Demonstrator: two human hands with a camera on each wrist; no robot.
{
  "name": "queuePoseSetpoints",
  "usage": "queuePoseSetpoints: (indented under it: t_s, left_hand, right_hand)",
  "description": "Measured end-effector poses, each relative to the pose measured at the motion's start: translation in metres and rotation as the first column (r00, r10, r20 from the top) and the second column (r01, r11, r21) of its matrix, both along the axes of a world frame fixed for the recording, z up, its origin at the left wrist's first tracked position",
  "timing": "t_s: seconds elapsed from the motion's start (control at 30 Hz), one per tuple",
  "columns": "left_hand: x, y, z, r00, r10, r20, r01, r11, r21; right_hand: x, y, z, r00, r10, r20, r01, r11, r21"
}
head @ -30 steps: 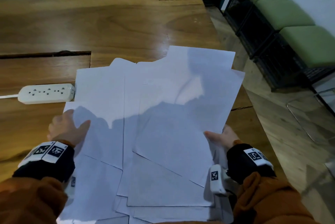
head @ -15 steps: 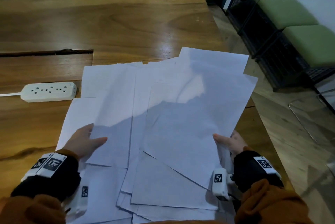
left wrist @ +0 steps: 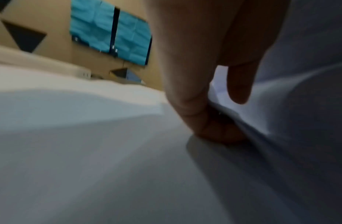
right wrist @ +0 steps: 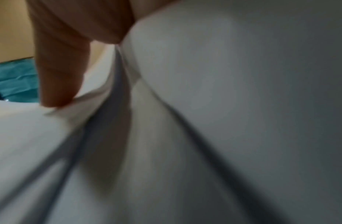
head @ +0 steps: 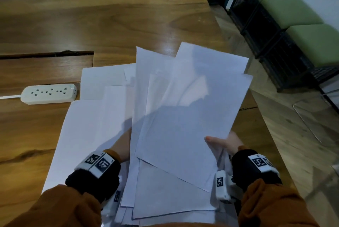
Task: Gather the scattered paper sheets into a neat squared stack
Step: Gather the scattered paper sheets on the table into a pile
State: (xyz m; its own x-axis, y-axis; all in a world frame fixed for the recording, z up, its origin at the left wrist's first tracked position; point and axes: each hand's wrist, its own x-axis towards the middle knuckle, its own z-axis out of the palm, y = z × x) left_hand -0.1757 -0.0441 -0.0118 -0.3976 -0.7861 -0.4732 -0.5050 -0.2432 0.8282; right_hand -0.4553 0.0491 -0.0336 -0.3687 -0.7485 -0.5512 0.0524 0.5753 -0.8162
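Several white paper sheets [head: 179, 116] lie fanned and overlapping on the wooden table [head: 110, 24]. A raised bunch of them is held between my hands, while wider sheets [head: 88, 125] stay flat on the left. My left hand [head: 122, 146] is tucked under the bunch's left edge, mostly hidden. In the left wrist view its fingers [left wrist: 195, 91] curl against the sheet edges. My right hand [head: 222, 143] pinches the bunch's right edge, thumb on top. A finger [right wrist: 58, 68] presses on paper in the right wrist view.
A white power strip [head: 48, 93] lies left of the sheets, its cord running off left. A dark cable slot [head: 45, 55] cuts the table behind it. The table's right edge is close to my right hand. Green-cushioned stools [head: 293, 6] stand on the floor at the right.
My left hand has slid to the right and gone under the sheets, drawing the left ones inward. The bunch is narrower and more upright. My right hand has kept its pinch.
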Motion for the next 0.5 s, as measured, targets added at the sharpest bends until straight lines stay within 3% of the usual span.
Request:
queuePoseSetpoints:
  t_s: [0.07, 0.13, 0.17, 0.23, 0.33, 0.5]
  left_hand:
    - [0.012, -0.009, 0.001, 0.986, 0.116, 0.122, -0.099, 0.986, -0.134]
    - [0.034, -0.021, 0.004, 0.877, 0.396, 0.27, -0.337, 0.91, -0.242]
    - [0.047, -0.025, 0.004, 0.826, 0.462, 0.323, -0.392, 0.882, -0.259]
    - [0.067, -0.03, 0.001, 0.803, 0.439, 0.402, -0.387, 0.898, -0.208]
    - [0.077, -0.029, -0.005, 0.851, 0.366, 0.377, -0.346, 0.93, -0.122]
    - [0.063, -0.023, -0.001, 0.819, 0.413, 0.399, -0.301, 0.901, -0.313]
  right_hand:
    - [-0.002, -0.002, -0.004, 0.998, 0.033, -0.044, -0.031, 0.999, 0.037]
    - [-0.004, -0.001, -0.005, 0.999, 0.011, -0.044, -0.01, 0.999, 0.041]
    - [-0.005, -0.001, -0.007, 0.999, 0.001, -0.034, 0.001, 0.999, 0.035]
    - [-0.005, -0.001, -0.008, 1.0, -0.006, -0.019, 0.007, 0.999, 0.039]
    - [-0.005, 0.0, -0.008, 1.0, 0.018, -0.02, -0.017, 0.999, 0.033]
    - [-0.005, 0.003, -0.007, 0.999, -0.027, -0.044, 0.027, 1.0, 0.005]
